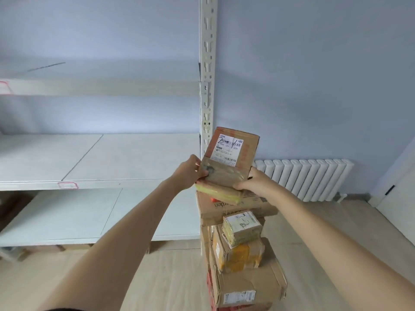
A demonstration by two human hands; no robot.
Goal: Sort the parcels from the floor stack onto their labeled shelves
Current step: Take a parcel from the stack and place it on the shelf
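Forearms nearest lens, both extended. Left hand [190,172] and right hand [251,181] grip labelled parcel [229,160] by its lower edges, fingers curled round it, tilted upright above floor stack [242,254], beside shelf upright [207,75]. Middle shelf [85,158] and lower shelf [67,216] show no parcels; red-edged tag [67,185] on shelf lip. Judgement: early stage, several boxes left to sort.
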